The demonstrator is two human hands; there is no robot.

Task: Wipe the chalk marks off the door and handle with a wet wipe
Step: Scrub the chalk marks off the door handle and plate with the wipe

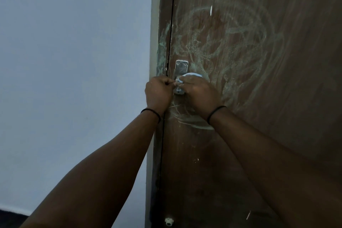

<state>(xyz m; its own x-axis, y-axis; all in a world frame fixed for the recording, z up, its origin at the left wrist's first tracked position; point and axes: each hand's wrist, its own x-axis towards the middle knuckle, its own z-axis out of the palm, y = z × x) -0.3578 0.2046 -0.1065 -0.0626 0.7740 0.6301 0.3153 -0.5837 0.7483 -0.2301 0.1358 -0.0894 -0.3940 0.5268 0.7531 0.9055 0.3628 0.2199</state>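
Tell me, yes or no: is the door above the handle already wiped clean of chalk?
No, pale chalk marks swirl across the door above the handle.

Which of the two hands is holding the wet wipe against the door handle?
The right hand: the pale wet wipe bunches out above its knuckles at the handle. The left hand is a closed fist beside it, at the door's edge.

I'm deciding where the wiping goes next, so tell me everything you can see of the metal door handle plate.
The handle plate is a shiny silver metal rectangle with two screws near its top, mounted upright at the door's left edge. Its upper part looks clean; its lower part is hidden behind the right hand, the pale wet wipe and the left hand.
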